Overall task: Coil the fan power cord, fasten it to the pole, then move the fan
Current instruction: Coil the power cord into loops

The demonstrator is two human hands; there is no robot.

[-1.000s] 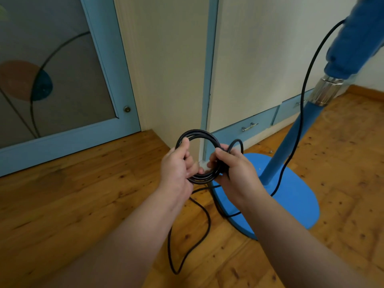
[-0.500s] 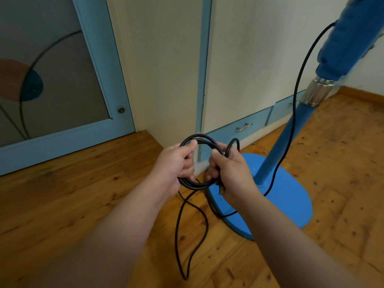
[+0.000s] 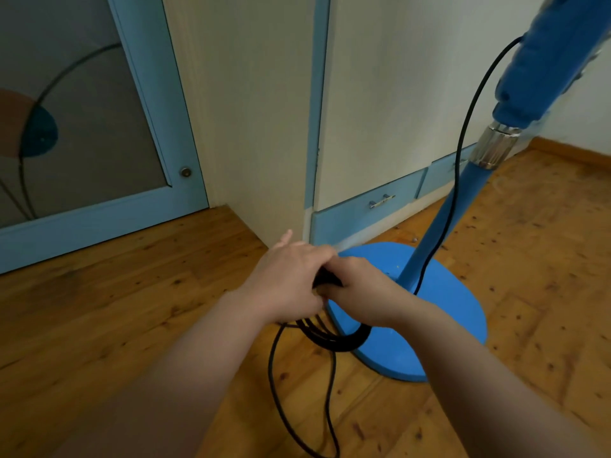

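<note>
Both my hands hold the coiled power cord (image 3: 347,340) just in front of the fan base (image 3: 439,328).

At far left stands a blue-framed door (image 3: 155,104) with a small round knob (image 3: 185,172), above the wooden floor (image 3: 115,309). My left hand (image 3: 291,279) is closed over the top of the black coil, one finger sticking out straight. The coil's lower half hangs beneath both wrists, and a loose loop of cord trails toward the floor. My right hand (image 3: 360,285) touches the left, fingers curled round the same bundle. Behind them is a blue drawer (image 3: 367,209) with a metal handle. Right of my hands the blue pole (image 3: 439,219) rises tilted from the base to a chrome collar (image 3: 494,147), and a single strand of cord runs up beside it.
</note>
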